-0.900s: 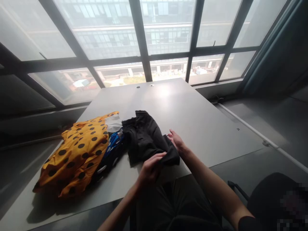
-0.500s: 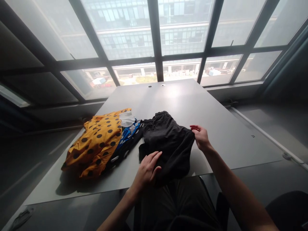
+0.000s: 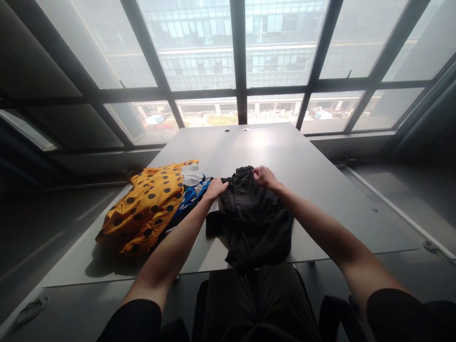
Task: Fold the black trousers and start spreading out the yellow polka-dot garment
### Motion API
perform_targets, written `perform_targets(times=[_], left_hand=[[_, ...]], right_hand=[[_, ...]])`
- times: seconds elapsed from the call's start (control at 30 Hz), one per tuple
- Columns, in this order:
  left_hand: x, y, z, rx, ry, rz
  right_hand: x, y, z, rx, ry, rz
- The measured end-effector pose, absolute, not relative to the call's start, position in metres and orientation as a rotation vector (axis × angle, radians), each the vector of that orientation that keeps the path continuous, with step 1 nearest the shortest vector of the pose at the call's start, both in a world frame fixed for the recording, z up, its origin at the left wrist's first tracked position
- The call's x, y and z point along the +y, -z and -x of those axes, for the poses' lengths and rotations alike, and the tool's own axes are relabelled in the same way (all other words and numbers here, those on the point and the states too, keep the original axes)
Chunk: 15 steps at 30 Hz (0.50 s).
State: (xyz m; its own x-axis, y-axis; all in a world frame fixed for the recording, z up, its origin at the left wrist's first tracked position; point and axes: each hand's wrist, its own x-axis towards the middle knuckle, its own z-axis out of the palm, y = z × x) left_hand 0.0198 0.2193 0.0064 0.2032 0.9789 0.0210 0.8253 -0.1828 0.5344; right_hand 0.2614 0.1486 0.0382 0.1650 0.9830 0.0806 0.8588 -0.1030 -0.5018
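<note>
The left hand [image 3: 215, 188] and right hand [image 3: 264, 176], apart from each other, each grip one side of the waistband [image 3: 244, 169] of the black shorts [image 3: 256, 223]. These lie at the near edge of the table [image 3: 342, 213]. Left of them are blue cloth [image 3: 192, 194] and a spotted yellow garment [image 3: 144, 202].

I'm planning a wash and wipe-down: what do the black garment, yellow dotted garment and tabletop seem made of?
Black garment: matte cloth, perhaps cotton or a blend, with soft creases and a gathered, probably elastic waistband. Yellow dotted garment: smooth, thin-looking cloth, lightly wrinkled, fibre unclear. Tabletop: smooth, hard, possibly laminate; its pale surface shows soft glare.
</note>
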Motion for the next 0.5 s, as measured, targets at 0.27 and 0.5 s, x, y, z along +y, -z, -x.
perform_targets(times=[0.27,0.5], left_hand=[[0.269,0.009,-0.033,1.678,-0.465,-1.861],[0.303,-0.003,-0.031,1.453,-0.650,-1.790]], right_hand=[[0.212,-0.021,-0.183,-1.460,-0.523,2.241],[0.249,-0.031,-0.231,-1.333,-0.790,2.065]])
